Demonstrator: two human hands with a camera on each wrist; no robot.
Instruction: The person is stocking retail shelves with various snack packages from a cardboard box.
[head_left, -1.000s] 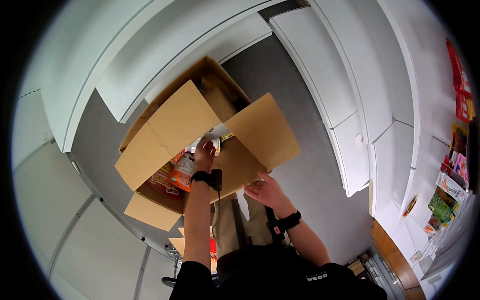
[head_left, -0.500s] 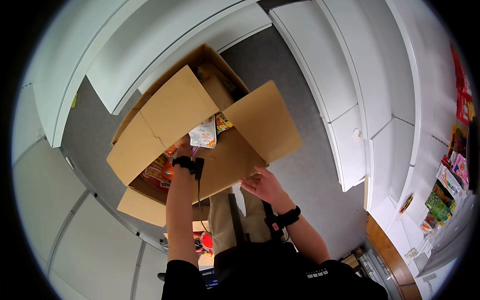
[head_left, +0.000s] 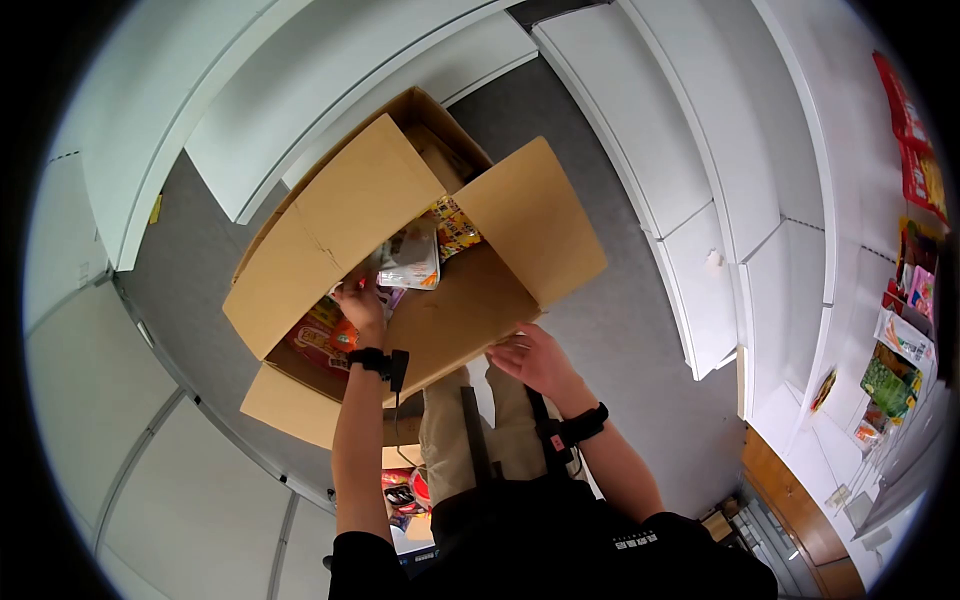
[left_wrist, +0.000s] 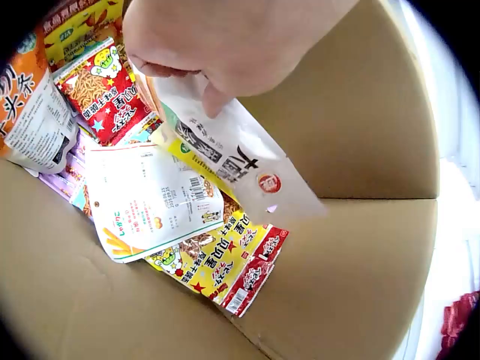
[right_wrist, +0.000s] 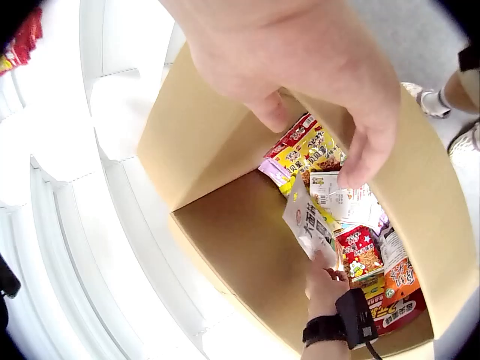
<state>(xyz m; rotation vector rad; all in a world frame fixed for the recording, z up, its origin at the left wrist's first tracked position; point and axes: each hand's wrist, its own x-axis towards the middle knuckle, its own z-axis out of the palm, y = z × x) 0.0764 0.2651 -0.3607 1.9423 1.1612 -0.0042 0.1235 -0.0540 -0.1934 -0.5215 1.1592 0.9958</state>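
In the left wrist view, my left hand (left_wrist: 217, 37) pinches a white snack bag (left_wrist: 251, 169) with black lettering, thumb across its upper part. This hand is inside a large cardboard box (head_left: 465, 310). Beneath the held bag lie a white pouch (left_wrist: 154, 199), yellow noodle snack packs (left_wrist: 225, 259) and a red noodle snack pack (left_wrist: 105, 94). An orange-and-white pouch (left_wrist: 34, 109) sits beside them. My right hand (head_left: 540, 362) rests at the box's near rim, its fingers loosely bent; in the right wrist view, thumb and fingers stand apart above the opening.
The box's flaps stand outward, with a wide left flap (head_left: 340, 200) over part of the opening and a right flap (head_left: 535, 220) beside it. White shelves (head_left: 630, 130) surround the grey floor (head_left: 640, 330). Snack packs (head_left: 890, 385) lie on the shelf at right.
My left hand has moved left from the white pouch, reached deeper among the snacks and now grips a white bag. More yellow packs show. My right hand stays at the rim.
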